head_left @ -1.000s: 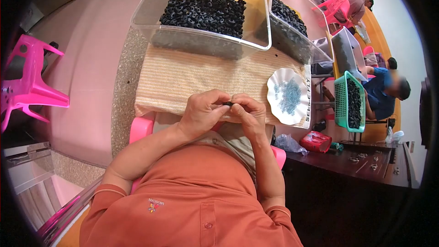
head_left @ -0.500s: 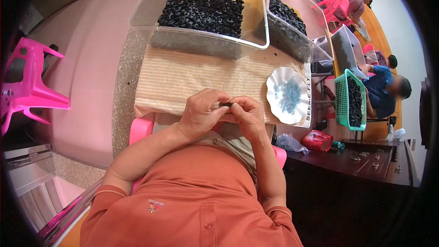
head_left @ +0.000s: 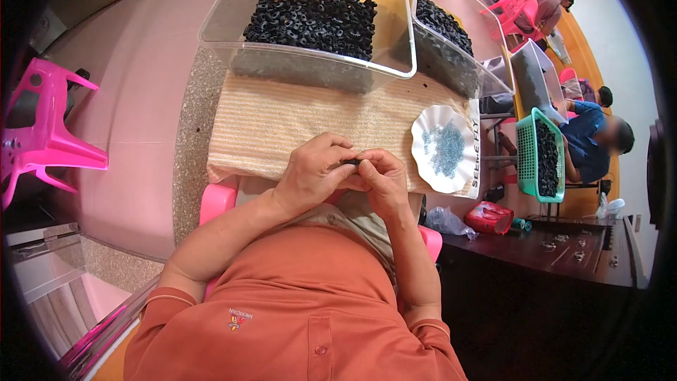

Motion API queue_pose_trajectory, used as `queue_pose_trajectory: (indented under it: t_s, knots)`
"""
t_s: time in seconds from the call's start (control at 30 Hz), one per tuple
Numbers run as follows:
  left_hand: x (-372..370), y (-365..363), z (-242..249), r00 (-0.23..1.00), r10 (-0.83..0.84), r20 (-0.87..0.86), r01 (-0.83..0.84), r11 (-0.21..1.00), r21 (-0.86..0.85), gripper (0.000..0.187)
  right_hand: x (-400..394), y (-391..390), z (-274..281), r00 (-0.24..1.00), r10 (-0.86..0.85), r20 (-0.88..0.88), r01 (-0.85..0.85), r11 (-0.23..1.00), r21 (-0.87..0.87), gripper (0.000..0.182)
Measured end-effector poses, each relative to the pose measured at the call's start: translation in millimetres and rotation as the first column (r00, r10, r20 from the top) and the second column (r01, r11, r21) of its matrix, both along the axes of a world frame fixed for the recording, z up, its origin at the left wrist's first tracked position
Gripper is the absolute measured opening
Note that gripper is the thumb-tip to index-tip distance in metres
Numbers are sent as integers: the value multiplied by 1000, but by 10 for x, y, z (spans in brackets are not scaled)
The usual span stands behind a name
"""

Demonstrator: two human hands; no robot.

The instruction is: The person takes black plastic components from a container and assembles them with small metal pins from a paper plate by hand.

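Observation:
My left hand (head_left: 315, 171) and my right hand (head_left: 385, 182) meet over my lap at the near edge of the cloth-covered table. Pinched between the fingertips of both is a small black part (head_left: 350, 161), mostly covered by the fingers. Its exact kind cannot be made out. To the right of my hands, a white scalloped dish (head_left: 422, 142) holds a spread of tiny clear bluish pieces (head_left: 447, 148). Beyond my hands stands a clear plastic bin (head_left: 303, 79) with a heap of small black ring-like parts (head_left: 314, 21).
A second clear bin (head_left: 462, 74) of black parts stands at the back right. The striped cloth (head_left: 282, 120) covers the table. A green basket (head_left: 526, 162) of black parts is farther right, near a person in blue (head_left: 589, 141). A pink stool (head_left: 53, 134) stands left.
Both hands stay in nearly the same place, still pinching the black part. The fingers have shifted only slightly around it.

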State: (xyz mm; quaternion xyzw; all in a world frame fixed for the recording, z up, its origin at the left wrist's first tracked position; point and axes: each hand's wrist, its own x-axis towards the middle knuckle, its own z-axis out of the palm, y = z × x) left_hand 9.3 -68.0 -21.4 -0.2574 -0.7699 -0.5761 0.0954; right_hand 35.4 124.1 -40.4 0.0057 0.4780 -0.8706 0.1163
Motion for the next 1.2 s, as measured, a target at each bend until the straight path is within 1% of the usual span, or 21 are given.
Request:
queue_pose_trajectory:
  t_s: [0.23, 0.43, 0.53, 0.63, 0.73, 0.83, 1.03, 1.2]
  knots:
    - [-18, -10, -21, 999, -32, -21, 32, 999, -8, 18, -1, -19, -3, 1000, 18, 9, -18, 999, -32, 14]
    - [-17, 2, -15, 999, -34, -30, 34, 999, 2, 16, 6, -42, 59, 999, 40, 0, -39, 993, -114, 15]
    - [-4, 5, 3, 1000, -17, -24, 17, 1000, 0, 17, 9, -18, 32, 1000, 21, -4, -22, 998, -64, 16]
    - [-4, 1, 1, 999, -8, -37, 9, 1000, 10, 17, 23, -40, 43, 1000, 3, -10, -4, 996, -85, 17]
    - [-1, -3, 4, 999, -11, -34, 12, 1000, 21, 18, 46, -62, 42, 999, -43, -23, 42, 999, -17, 17]
    - [0, -6, 17, 999, -11, -36, 12, 1000, 22, 19, 49, -77, -1, 997, -60, -39, 60, 998, -14, 17]
    - [3, -1, 2, 999, -9, -30, 10, 999, 41, 19, 87, -133, -14, 982, -147, -120, 161, 981, 111, 17]
    - [7, -6, 1, 1000, -2, -28, 3, 999, 33, 19, 90, -117, -65, 982, -146, -118, 160, 979, 124, 17]
